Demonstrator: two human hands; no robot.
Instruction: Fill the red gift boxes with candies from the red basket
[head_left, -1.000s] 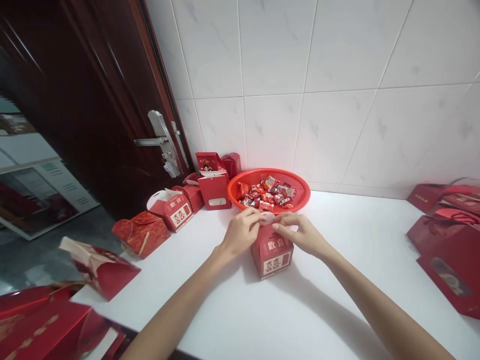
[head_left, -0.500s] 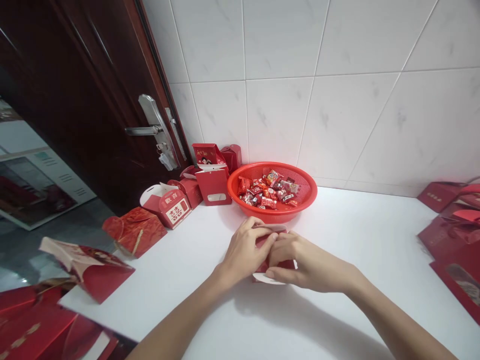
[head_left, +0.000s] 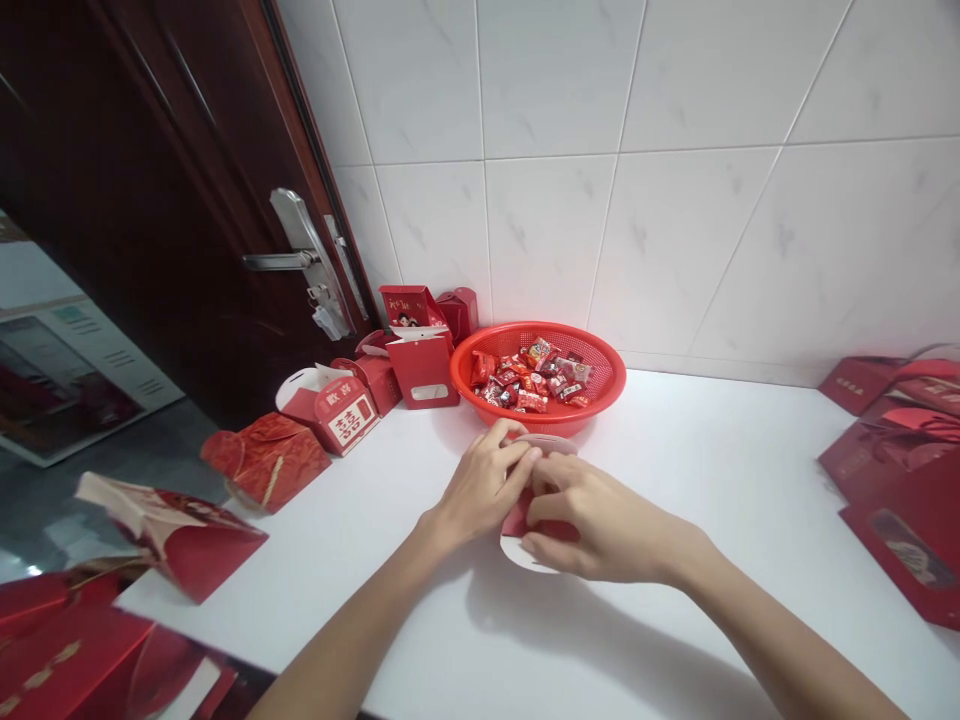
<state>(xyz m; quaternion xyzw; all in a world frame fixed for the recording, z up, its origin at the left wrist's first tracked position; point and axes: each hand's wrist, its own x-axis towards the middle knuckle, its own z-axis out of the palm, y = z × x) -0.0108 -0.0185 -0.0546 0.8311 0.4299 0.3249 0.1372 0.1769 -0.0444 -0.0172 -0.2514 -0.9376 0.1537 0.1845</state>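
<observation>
A small red paper candy box [head_left: 516,515] with pale-lined flaps stands on the white table, between my hands and mostly covered by them. My left hand [head_left: 480,487] grips its far left side, fingers bent over the top edge. On the right, my right hand [head_left: 604,522] holds the box, its thumb at the near white flap and its fingers curled over the opening. What lies inside the box is hidden. Just beyond stands a red plastic basket [head_left: 606,400] with several wrapped candies [head_left: 532,380].
Red gift boxes line the table's left side, among them a double-happiness box [head_left: 352,420], a tall windowed box [head_left: 421,375] and an orange-red patterned box [head_left: 274,460]. More red boxes [head_left: 911,520] stand at right. Behind are a tiled wall [head_left: 555,230] and a dark door [head_left: 187,180].
The box has turned or tipped slightly, so its near flap shows further left. My right hand has shifted a little left with it. Both hands stay on the box.
</observation>
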